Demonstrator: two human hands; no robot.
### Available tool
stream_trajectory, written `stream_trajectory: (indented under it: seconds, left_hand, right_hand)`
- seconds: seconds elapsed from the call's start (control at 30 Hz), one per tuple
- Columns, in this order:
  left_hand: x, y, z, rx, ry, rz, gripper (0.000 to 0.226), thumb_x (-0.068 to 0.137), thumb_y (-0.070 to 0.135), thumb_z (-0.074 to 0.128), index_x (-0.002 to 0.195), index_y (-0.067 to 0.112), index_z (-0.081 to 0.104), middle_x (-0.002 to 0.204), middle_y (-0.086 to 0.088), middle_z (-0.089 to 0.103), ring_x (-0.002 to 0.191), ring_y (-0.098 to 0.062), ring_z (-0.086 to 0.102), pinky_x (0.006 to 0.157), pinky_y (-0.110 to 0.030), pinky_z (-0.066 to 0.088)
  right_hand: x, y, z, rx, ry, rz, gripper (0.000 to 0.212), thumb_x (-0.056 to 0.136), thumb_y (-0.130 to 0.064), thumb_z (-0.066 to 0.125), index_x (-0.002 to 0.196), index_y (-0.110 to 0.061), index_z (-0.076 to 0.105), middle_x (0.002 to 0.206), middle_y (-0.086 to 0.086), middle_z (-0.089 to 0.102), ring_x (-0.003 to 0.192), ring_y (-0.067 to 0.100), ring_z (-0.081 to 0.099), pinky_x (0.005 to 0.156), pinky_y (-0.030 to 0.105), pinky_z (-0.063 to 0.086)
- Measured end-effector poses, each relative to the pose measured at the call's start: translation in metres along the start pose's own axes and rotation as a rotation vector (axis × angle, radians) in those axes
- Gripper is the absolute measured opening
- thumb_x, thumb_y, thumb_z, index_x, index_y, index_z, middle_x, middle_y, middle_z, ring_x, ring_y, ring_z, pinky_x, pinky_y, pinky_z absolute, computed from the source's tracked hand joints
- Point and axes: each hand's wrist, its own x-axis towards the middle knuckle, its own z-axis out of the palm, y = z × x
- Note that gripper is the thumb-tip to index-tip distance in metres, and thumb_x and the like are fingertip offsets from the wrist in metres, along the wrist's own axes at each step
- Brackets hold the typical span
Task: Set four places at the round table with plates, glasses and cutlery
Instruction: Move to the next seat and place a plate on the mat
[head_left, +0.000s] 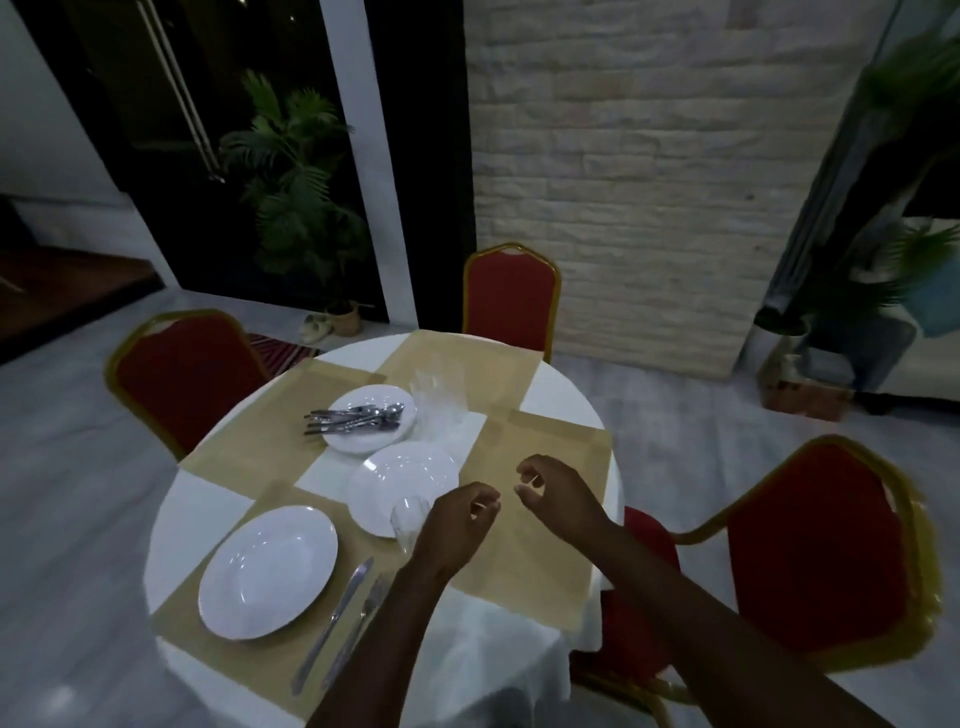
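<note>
The round table (197, 512) wears a white cloth and several tan placemats. On the near-left mat lies a white plate (267, 570) with a knife (332, 621) and a fork (358, 618) to its right. A glass (408, 522) stands just left of my left hand (457, 522), which hovers with curled fingers and holds nothing. Behind the glass sits a second plate (402, 483). A plate stack (371, 426) carries loose cutlery (353, 417). Clear glasses (439, 397) stand at the centre. My right hand (553, 491) floats over the right mat, fingers loosely apart, empty.
Three red chairs with gold frames ring the table: back left (182, 376), far side (511, 301), near right (810, 551). A potted palm (298, 208) stands by the dark glass door, another plant (841, 291) at the right. Grey floor surrounds the table.
</note>
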Motion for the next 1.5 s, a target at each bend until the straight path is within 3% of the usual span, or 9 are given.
stream_trajectory:
  seconds: [0.13, 0.33, 0.47, 0.83, 0.97, 1.07, 1.13, 1.27, 1.5]
  left_hand:
    - [0.038, -0.018, -0.004, 0.026, 0.003, -0.013, 0.013, 0.088, 0.021, 0.062, 0.098, 0.017, 0.07, 0.095, 0.008, 0.072, 0.084, -0.002, 0.064, 0.074, -0.003, 0.043]
    - [0.084, -0.042, -0.026, 0.084, 0.067, -0.112, 0.013, 0.089, 0.019, 0.062, 0.099, 0.016, 0.069, 0.096, 0.006, 0.071, 0.082, -0.002, 0.063, 0.076, -0.009, 0.047]
    - [0.111, -0.052, -0.049, 0.127, 0.132, -0.247, 0.018, 0.082, 0.025, 0.072, 0.097, 0.015, 0.069, 0.095, 0.004, 0.071, 0.08, -0.008, 0.064, 0.08, -0.024, 0.05]
    - [0.152, -0.116, -0.087, 0.234, 0.165, -0.516, 0.03, 0.076, 0.031, 0.078, 0.099, 0.014, 0.068, 0.093, 0.0, 0.071, 0.082, -0.012, 0.066, 0.076, -0.023, 0.049]
    - [0.159, -0.158, -0.088, 0.239, 0.106, -0.643, 0.041, 0.076, 0.034, 0.077, 0.109, 0.014, 0.064, 0.103, -0.002, 0.07, 0.095, -0.018, 0.065, 0.079, -0.022, 0.046]
    - [0.164, -0.189, -0.086, 0.257, 0.011, -0.727, 0.059, 0.078, 0.038, 0.075, 0.126, 0.012, 0.054, 0.121, -0.005, 0.062, 0.111, -0.021, 0.059, 0.091, -0.026, 0.044]
    - [0.168, -0.212, -0.083, 0.278, -0.053, -0.77, 0.068, 0.082, 0.038, 0.071, 0.136, 0.008, 0.044, 0.134, -0.01, 0.054, 0.124, -0.025, 0.051, 0.101, -0.03, 0.039]
    - [0.174, -0.247, -0.077, 0.347, -0.115, -0.856, 0.057, 0.092, 0.034, 0.056, 0.136, 0.0, 0.041, 0.138, -0.017, 0.05, 0.13, -0.03, 0.045, 0.105, -0.034, 0.036]
    - [0.174, -0.276, -0.079, 0.377, -0.096, -0.832, 0.036, 0.092, 0.022, 0.044, 0.106, -0.007, 0.061, 0.116, -0.02, 0.063, 0.115, -0.031, 0.056, 0.097, -0.03, 0.038]
  right_hand:
    - [0.05, 0.012, 0.004, 0.019, -0.019, 0.007, 0.024, 0.085, -0.022, 0.064, 0.106, -0.012, 0.061, 0.097, 0.0, 0.063, 0.083, 0.009, 0.055, 0.075, 0.024, 0.044]
    - [0.111, 0.031, 0.025, 0.053, -0.121, -0.015, 0.024, 0.085, -0.021, 0.064, 0.107, -0.012, 0.06, 0.097, -0.002, 0.062, 0.082, 0.009, 0.055, 0.074, 0.021, 0.043]
    - [0.146, 0.038, 0.037, 0.076, -0.207, -0.079, 0.025, 0.084, -0.017, 0.064, 0.108, -0.011, 0.06, 0.094, -0.003, 0.059, 0.079, 0.007, 0.051, 0.072, 0.017, 0.036]
    - [0.218, 0.055, 0.088, 0.09, -0.419, -0.115, 0.027, 0.082, -0.022, 0.066, 0.106, -0.013, 0.058, 0.091, -0.008, 0.054, 0.078, 0.01, 0.051, 0.07, 0.019, 0.036]
    - [0.231, 0.061, 0.118, 0.076, -0.504, 0.011, 0.049, 0.083, -0.026, 0.066, 0.127, -0.014, 0.048, 0.105, -0.003, 0.055, 0.091, 0.012, 0.051, 0.079, 0.018, 0.035]
    - [0.241, 0.065, 0.143, -0.005, -0.602, 0.073, 0.065, 0.084, -0.03, 0.065, 0.139, -0.01, 0.035, 0.129, 0.008, 0.051, 0.119, 0.02, 0.049, 0.097, 0.025, 0.036]
    - [0.247, 0.068, 0.161, -0.044, -0.66, 0.126, 0.068, 0.084, -0.029, 0.065, 0.139, -0.007, 0.033, 0.133, 0.012, 0.048, 0.124, 0.024, 0.046, 0.101, 0.03, 0.036]
    - [0.251, 0.076, 0.193, -0.07, -0.712, 0.24, 0.056, 0.081, -0.028, 0.066, 0.126, -0.004, 0.042, 0.124, 0.015, 0.055, 0.11, 0.028, 0.055, 0.09, 0.033, 0.046]
    - [0.253, 0.085, 0.215, -0.102, -0.656, 0.291, 0.028, 0.087, -0.004, 0.048, 0.114, 0.002, 0.047, 0.113, 0.019, 0.061, 0.104, 0.032, 0.058, 0.073, 0.023, 0.037]
